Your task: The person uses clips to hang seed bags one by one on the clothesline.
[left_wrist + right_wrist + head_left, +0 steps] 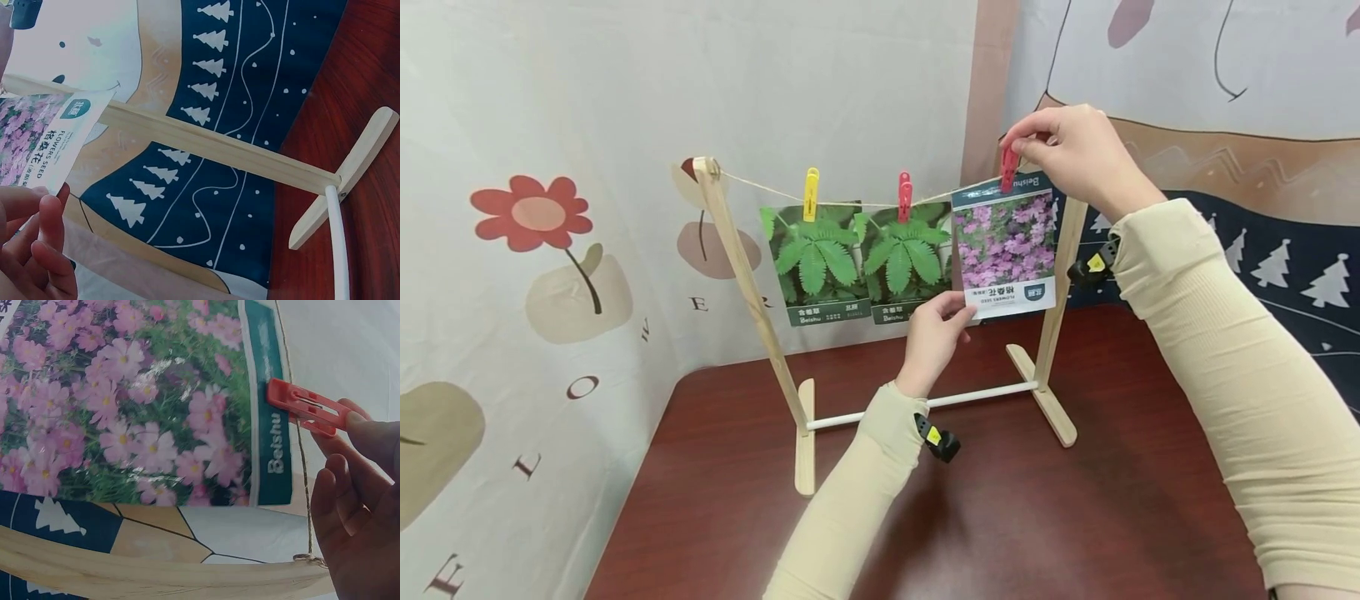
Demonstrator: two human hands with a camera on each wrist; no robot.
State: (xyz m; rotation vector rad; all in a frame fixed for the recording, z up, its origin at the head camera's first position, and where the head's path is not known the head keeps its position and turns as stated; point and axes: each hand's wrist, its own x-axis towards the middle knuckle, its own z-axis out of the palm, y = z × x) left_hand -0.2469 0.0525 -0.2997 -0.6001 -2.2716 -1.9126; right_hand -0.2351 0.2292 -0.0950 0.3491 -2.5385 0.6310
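A seed packet with pink flowers [1003, 237] hangs at the right end of a twine line [748, 182], its dark teal top edge against the string. My right hand [1078, 154] pinches a red clothespin [1008, 170] between thumb and fingers. In the right wrist view the clothespin's tip [279, 394] overlaps the packet's top band and the twine. Lower down, my left hand [934, 333] pinches the packet's bottom left corner; the left wrist view shows the thumb and finger at that white edge. Two green-leaf seed packets [822, 267] [904, 262] hang to the left.
A yellow clothespin [811, 196] and another red clothespin [905, 198] grip the leaf packets. The twine spans two wooden posts [745, 275] on flat feet, joined by a white rod [977, 396]. This rack stands on a reddish-brown table [715, 467] before a printed cloth backdrop [850, 75].
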